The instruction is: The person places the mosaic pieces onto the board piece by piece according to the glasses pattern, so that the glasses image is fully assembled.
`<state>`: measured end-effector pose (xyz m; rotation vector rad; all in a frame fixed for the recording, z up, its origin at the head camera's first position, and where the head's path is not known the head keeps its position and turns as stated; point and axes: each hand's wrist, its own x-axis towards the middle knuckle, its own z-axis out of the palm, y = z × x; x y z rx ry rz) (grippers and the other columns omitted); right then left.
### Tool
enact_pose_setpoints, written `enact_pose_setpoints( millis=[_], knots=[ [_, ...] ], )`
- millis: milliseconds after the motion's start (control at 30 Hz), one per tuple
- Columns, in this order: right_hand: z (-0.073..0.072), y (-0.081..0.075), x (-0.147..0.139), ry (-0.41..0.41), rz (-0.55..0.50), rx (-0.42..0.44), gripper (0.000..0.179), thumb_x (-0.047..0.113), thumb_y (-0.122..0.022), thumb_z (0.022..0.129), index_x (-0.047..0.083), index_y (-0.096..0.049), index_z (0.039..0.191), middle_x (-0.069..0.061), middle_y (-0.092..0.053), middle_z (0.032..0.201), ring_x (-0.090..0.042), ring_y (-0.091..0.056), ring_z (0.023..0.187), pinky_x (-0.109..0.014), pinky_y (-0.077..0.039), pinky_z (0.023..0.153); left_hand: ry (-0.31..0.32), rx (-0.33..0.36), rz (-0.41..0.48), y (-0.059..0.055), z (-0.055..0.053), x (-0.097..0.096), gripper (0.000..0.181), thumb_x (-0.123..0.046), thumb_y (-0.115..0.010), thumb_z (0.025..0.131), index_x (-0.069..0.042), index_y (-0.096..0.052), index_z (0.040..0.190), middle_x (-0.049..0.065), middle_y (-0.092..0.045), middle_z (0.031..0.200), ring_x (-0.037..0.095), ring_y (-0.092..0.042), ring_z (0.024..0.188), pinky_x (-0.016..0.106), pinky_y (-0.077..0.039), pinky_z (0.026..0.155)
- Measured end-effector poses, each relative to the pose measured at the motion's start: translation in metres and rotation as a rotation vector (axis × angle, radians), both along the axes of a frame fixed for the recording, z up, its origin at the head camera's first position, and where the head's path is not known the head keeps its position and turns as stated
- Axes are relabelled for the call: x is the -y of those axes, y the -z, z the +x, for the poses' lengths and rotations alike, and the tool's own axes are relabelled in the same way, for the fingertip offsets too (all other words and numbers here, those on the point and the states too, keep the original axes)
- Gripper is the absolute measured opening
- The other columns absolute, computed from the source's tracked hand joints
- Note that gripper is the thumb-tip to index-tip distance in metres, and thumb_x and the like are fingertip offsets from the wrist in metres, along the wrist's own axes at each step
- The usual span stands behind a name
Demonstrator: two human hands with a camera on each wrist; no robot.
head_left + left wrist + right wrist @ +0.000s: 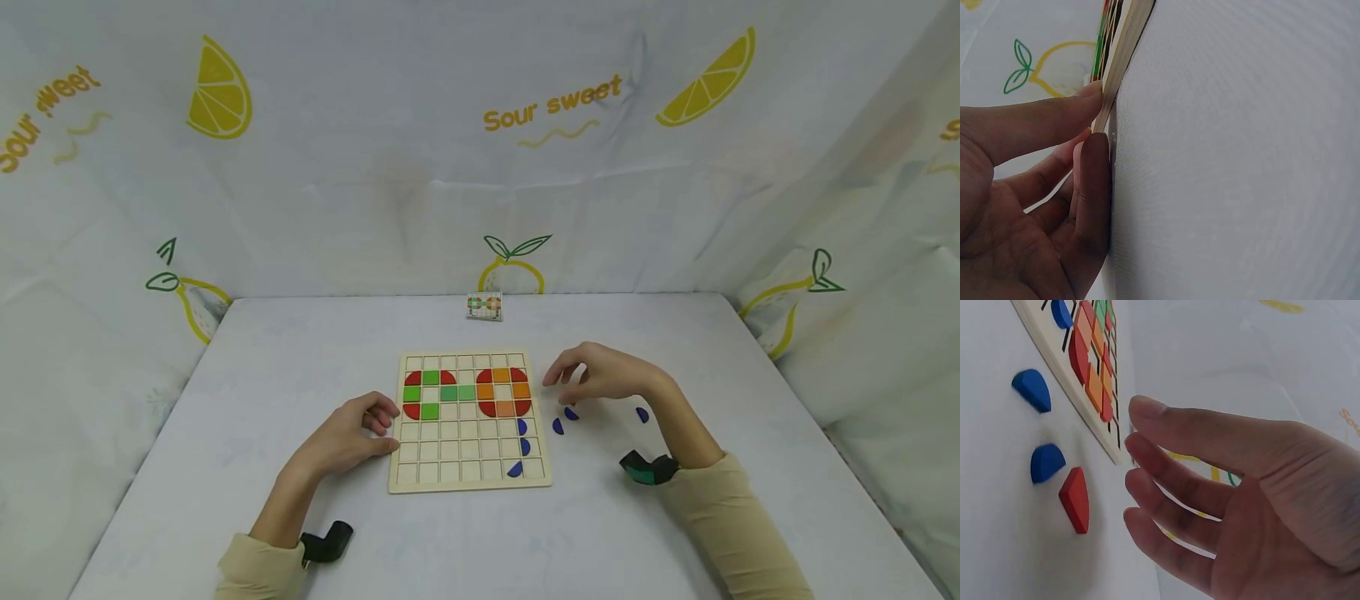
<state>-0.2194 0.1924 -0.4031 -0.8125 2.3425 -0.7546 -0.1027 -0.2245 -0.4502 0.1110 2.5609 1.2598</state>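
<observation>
A pale wooden grid board (pixel 450 475) lies on the table, with red, green and orange pieces set in its upper rows. Three blue semicircle pieces (pixel 525 447) sit down its right side. My left hand (pixel 348 433) touches the board's left edge, thumb (pixel 1054 122) and fingertips resting against the wood. Right of the board, my right hand (pixel 603 372) is held over the table, fingers loosely bent and apart, nothing between them. Below it lie two blue semicircles (pixel 1047 462) and a red piece (pixel 1075 500), which the hand hides in the head view.
Another blue semicircle (pixel 642 414) lies farther right, near the right forearm. A small pattern card (pixel 484 307) stands at the table's back edge, before a white curtain (pixel 420 200) printed with lemons. Black wrist devices (pixel 327 543) are worn on both wrists.
</observation>
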Motion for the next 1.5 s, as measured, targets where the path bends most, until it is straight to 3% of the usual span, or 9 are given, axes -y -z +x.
enact_pose_setpoints(
  millis=[200, 533, 1500],
  knots=[
    [-0.007, 0.008, -0.017, 0.02, 0.04, 0.035, 0.025, 0.011, -0.083, 0.094, 0.012, -0.081, 0.119, -0.002, -0.079, 0.115, -0.02, -0.065, 0.105, -0.036, -0.06, 0.095, 0.004, -0.001, 0.004, 0.0, 0.0, 0.0, 0.037, -0.006, -0.087, 0.087, -0.005, -0.067, 0.118, 0.005, -0.063, 0.1, 0.018, -0.06, 0.094, 0.026, -0.048, 0.084],
    [-0.015, 0.029, -0.026, 0.044, 0.031, 0.049, 0.023, 0.012, -0.086, 0.09, 0.016, -0.081, 0.112, -0.001, -0.068, 0.097, -0.019, -0.058, 0.094, -0.027, -0.05, 0.078, 0.0, 0.001, -0.004, 0.001, 0.0, 0.0, 0.038, -0.006, -0.088, 0.087, -0.006, -0.067, 0.119, 0.005, -0.063, 0.101, 0.018, -0.06, 0.094, 0.027, -0.048, 0.085],
    [-0.016, 0.032, -0.026, 0.067, 0.01, -0.015, 0.019, 0.019, -0.085, 0.092, 0.012, -0.077, 0.108, 0.001, -0.064, 0.086, -0.018, -0.058, 0.084, -0.026, -0.048, 0.072, -0.003, 0.004, -0.007, 0.001, 0.0, 0.0, 0.039, -0.007, -0.088, 0.087, -0.006, -0.067, 0.119, 0.005, -0.064, 0.101, 0.018, -0.06, 0.094, 0.028, -0.048, 0.084]
  ],
)
